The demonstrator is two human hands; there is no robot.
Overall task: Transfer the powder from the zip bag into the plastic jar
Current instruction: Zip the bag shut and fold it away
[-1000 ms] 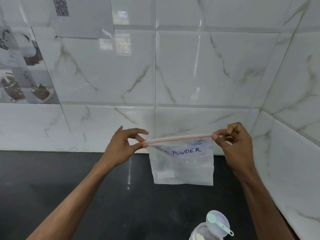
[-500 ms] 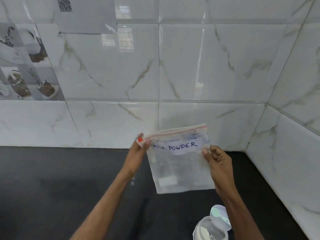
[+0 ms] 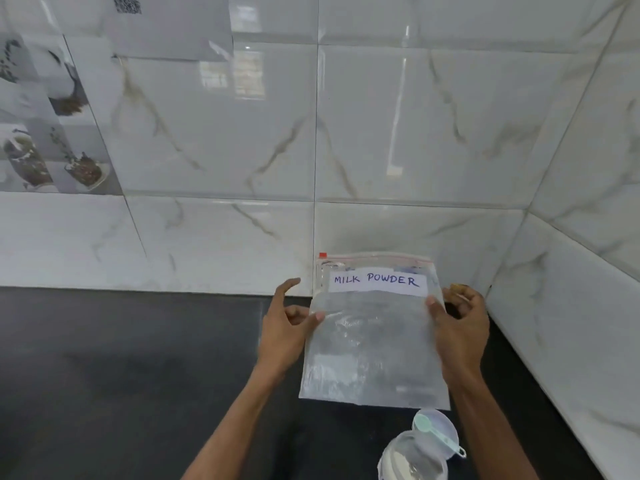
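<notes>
Two hands (image 3: 287, 329) (image 3: 460, 327) on zip bag (image 3: 374, 351) edges

Black countertop (image 3: 121, 375) below white marble-veined wall tiles (image 3: 415, 133); picture tiles (image 3: 52, 150) far left; QR sheet (image 3: 166, 26) above

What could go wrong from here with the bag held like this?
The zip bag hangs from light pinches by the left hand and right hand at its side edges, so it could slip. Its bottom edge sits near the open jar and the spoon on the lid; lowering it may knock them over.
</notes>
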